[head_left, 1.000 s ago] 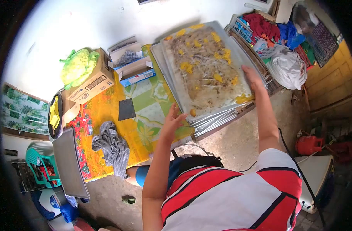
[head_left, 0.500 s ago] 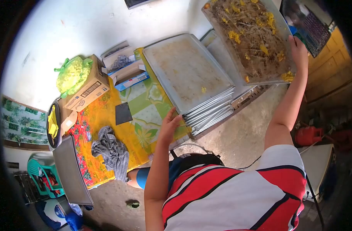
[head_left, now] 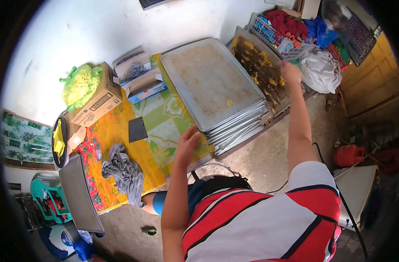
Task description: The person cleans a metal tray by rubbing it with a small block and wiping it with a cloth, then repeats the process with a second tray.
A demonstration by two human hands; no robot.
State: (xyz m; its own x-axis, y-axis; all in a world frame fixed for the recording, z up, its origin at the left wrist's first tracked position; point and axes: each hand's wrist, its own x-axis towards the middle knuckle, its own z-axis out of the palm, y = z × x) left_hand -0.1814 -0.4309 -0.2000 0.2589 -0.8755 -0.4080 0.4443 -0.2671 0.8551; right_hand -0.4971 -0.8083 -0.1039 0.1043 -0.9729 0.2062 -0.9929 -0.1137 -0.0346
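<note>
One littered tray (head_left: 260, 72) sits upper right under the right hand (head_left: 290, 72), grip unclear; left hand (head_left: 187, 142) spread beside the remaining stack (head_left: 217, 87).

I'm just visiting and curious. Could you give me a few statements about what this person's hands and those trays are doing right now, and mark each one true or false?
1. The right hand is on the dirty tray with yellow bits. True.
2. The left hand is lifting the grey cloth. False: it rests at the near corner of the stack of trays; the cloth lies apart on the tablecloth.
3. The top tray of the stack is heaped with yellow flowers. False: it is nearly bare, with only stains and a speck or two.
4. A cardboard box with a yellow-green mesh bag sits at the far side of the table. True.
5. The dirty tray lies beside the stack, to its right. True.
</note>
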